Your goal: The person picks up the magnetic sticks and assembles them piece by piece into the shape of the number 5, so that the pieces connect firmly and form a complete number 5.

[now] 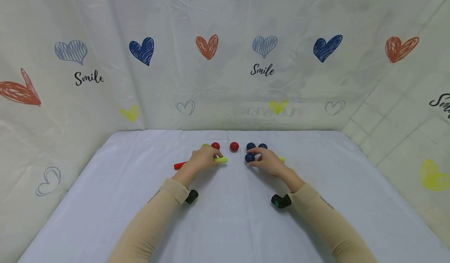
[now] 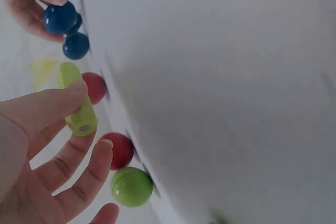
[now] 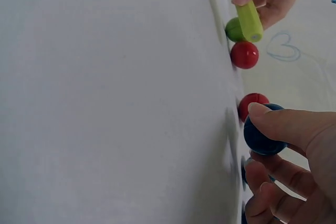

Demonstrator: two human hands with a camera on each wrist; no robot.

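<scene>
at the bottom of the frame, two beige sleeves [image 1: 151, 220] reach in across a white tabletop [image 1: 225, 224], a dark device [image 1: 281, 201] by each cuff. farther up, near the middle of the frame, are the hands. left of center, the left hand [image 1: 202, 158] pinches a lime stick [image 2: 79, 98] between thumb and fingers, its other fingers spread apart. the stick is short and straight, yellow-green all over, with a small grey round spot on its end (the left wrist view shows this best). right of center, the right hand [image 1: 270, 161] pinches a held blue ball [image 3: 265, 134] between thumb and fingers; the ball is deep navy, smooth and glossy, with small bright highlights.

at the left hand's outer side lies a red piece [image 1: 179, 165], partly covered by the hand; a yellow piece [image 1: 282, 159] peeks out behind the right hand.

beyond the hands, a row of shiny balls runs across the center of the frame: a green ball [image 2: 132, 187] mostly hidden in the head view, a red ball [image 1: 215, 145] just beside it, another red ball [image 1: 234, 146] standing apart, then two dark blue balls [image 1: 262, 146]. at the far edge rises a pale backdrop [image 1: 232, 13] printed with hearts and "smile".
</scene>
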